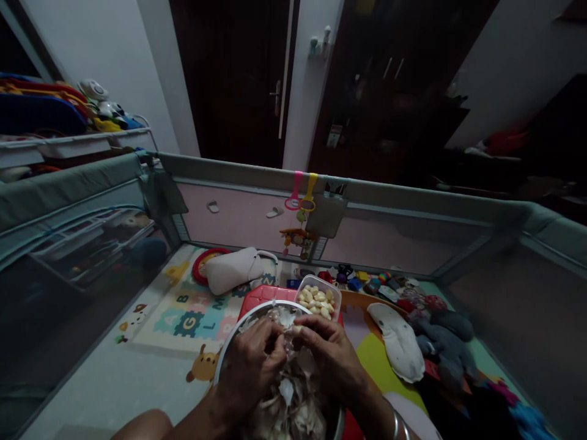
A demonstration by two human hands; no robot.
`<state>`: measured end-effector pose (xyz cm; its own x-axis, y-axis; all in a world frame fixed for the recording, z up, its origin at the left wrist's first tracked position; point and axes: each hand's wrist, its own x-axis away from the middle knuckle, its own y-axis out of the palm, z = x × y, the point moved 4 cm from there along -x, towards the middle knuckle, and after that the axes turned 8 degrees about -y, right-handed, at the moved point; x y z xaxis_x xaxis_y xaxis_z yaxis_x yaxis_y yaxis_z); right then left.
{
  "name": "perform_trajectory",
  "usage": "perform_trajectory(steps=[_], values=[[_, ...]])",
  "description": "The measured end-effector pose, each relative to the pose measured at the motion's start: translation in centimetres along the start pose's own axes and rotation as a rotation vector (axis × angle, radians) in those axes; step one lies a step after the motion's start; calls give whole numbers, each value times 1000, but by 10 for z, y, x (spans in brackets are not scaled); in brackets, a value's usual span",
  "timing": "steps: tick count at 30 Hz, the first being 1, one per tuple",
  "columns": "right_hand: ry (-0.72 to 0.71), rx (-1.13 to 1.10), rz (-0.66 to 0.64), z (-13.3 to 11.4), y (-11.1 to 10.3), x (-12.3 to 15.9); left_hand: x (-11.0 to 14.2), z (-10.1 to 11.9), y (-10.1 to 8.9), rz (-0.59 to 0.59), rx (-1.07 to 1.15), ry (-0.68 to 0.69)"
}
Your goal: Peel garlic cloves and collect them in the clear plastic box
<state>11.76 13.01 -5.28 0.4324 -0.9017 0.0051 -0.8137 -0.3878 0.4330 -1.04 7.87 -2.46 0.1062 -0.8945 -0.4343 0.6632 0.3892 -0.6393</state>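
My left hand [255, 354] and my right hand [331, 349] are close together over a round metal bowl [222, 349]. Between the fingertips of both hands is a pale garlic clove [296, 329], pinched by thumb and forefinger on each side. Part of the clove is covered by the fingers. Papery garlic skins [293, 397] and what look like garlic bulbs fill the bowl beneath my wrists. Just beyond my right hand, a clear plastic container [338, 292] holds several peeled cloves [316, 298].
A red stool or box top [263, 296] supports the container. Padded playpen walls [247, 174] surround a printed play mat [151, 366]. A white pillow-like thing [229, 270] lies ahead; a grey plush toy [447, 342], a white cushion [398, 342] and small toys are at the right.
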Motion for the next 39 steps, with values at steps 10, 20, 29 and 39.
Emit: perform_trajectory(steps=[10,20,29,39], values=[[37,-265,46,-2,-8,-9,0,-8,6,-62,-177,32],[39,-218,-5,-1,-9,-7,0,-1,2,-113,-40,79],[116,-225,-36,3,-6,-6,-1,0,2,-81,0,110],[115,-232,-10,4,-6,-6,-1,1,-2,-30,45,147]])
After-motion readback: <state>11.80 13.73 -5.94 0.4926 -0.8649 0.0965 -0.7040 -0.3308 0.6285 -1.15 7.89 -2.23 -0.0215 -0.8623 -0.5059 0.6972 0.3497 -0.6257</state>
